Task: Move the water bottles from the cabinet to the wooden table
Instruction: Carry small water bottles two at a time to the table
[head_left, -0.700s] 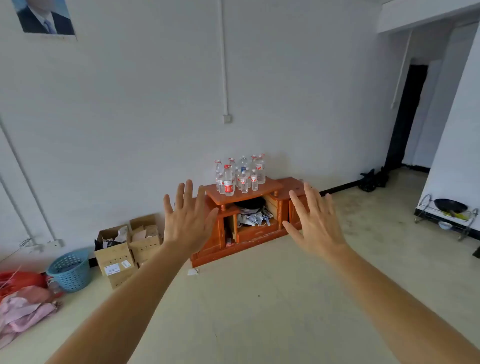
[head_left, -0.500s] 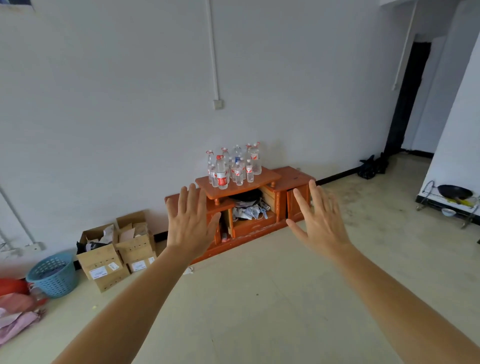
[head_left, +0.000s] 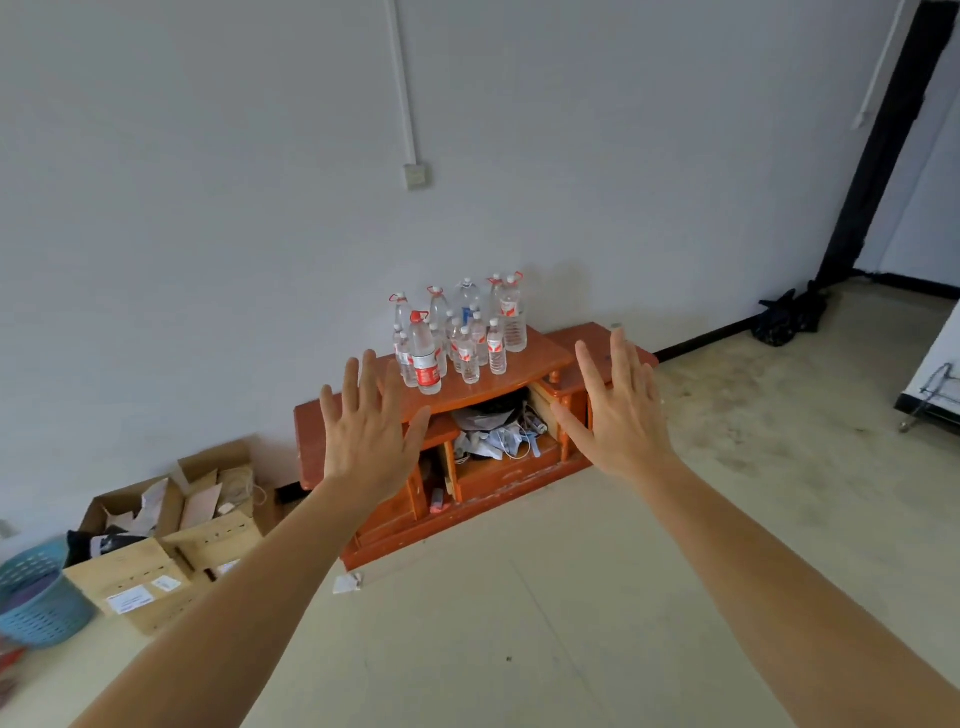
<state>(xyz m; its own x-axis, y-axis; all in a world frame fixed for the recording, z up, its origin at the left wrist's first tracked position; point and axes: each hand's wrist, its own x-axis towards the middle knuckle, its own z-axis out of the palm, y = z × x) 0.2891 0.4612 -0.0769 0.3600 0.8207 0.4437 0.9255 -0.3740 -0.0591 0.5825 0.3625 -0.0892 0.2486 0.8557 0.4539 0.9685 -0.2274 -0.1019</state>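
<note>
Several clear water bottles (head_left: 460, 335) with red and white caps stand clustered on top of a low orange-brown wooden cabinet (head_left: 540, 358) against the white wall. My left hand (head_left: 370, 427) and my right hand (head_left: 618, 410) are stretched out in front of me, fingers spread and straight, palms facing away, holding nothing. Both hands hover in the air well short of the cabinet, one on each side of the bottle group in the view. No wooden table is in view.
Clutter fills the cabinet's open shelf (head_left: 493, 431). Cardboard boxes (head_left: 171, 530) and a blue basket (head_left: 36, 597) sit on the floor at left. A dark doorway (head_left: 878, 140), a black bag (head_left: 789, 317) and a metal rack (head_left: 935, 389) are at right. Beige floor lies ahead.
The view has come closer to the cabinet and tilted down. Both hands stay spread and raised, holding nothing.
</note>
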